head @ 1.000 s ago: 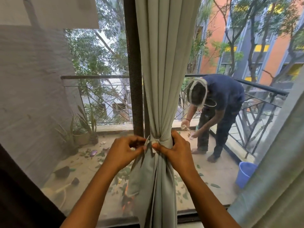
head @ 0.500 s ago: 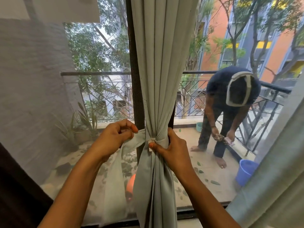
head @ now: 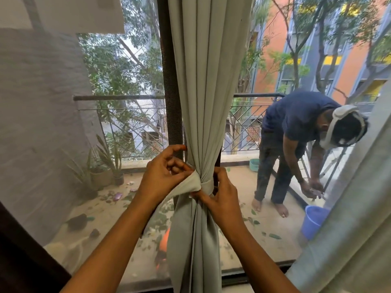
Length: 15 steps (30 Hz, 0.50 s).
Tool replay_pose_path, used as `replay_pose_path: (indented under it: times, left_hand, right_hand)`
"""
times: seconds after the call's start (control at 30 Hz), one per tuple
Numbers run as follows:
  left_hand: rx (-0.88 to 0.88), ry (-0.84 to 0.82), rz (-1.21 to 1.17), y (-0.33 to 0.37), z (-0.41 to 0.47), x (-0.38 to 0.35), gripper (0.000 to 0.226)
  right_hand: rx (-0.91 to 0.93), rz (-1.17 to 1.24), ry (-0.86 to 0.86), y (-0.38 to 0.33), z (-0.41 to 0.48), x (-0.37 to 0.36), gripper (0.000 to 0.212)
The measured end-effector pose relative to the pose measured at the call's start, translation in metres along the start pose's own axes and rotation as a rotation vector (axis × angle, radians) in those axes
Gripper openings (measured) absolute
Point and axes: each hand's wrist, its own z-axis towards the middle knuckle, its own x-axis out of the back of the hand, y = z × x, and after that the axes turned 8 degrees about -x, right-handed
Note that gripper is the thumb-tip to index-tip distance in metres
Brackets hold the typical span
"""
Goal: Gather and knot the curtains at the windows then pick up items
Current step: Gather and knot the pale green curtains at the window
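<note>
L hand (head: 163,176) has come back in vs 0.5 s ago, when it held the curtain tail (head: 188,186) stretched out to the left. Now it's right up against the knot (head: 206,183), fingers curled, gripping the tail where it leaves the wrap. R hand (head: 222,199) is on the other side w/ thumb and fingertips pinching the knot band from the right and below. Both my forearms come up from the bottom edge.

Grey-green curtain (head: 203,81) hangs in front of the dark window post (head: 170,92), gathered into one bundle at the knot, loose folds dropping below to the sill.

Through the mesh: balcony railing (head: 118,97), potted plants (head: 105,168) at left, leaves scattered on the balcony floor (head: 243,187). Person in a dark blue shirt (head: 296,123), further right than before, bends over near the blue bucket (head: 315,220), barefoot. Teal bowl (head: 254,164) by the railing base. Second curtain (head: 349,208) fills the right edge.
</note>
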Motion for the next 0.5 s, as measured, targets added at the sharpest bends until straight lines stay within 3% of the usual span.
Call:
replay_pose_path:
  times: [0.13,0.3,0.33,0.5]
  left_hand:
    - [-0.077,-0.059,0.225,-0.002,0.011,0.002,0.064]
    - [-0.087,-0.137,0.186,0.006,0.015,-0.008,0.07]
    - [-0.08,-0.136,0.174,0.008,0.015,-0.011,0.071]
    - [-0.067,-0.053,0.121,0.006,0.015,-0.017,0.065]
  right_hand:
    - [0.046,0.001,0.043,-0.003,-0.002,0.003,0.043]
    - [0.0,0.103,0.024,0.0,-0.009,0.003,0.029]
    - [-0.056,0.124,0.003,-0.001,-0.01,0.002,0.029]
    - [0.068,0.089,0.132,0.002,-0.009,0.002,0.045]
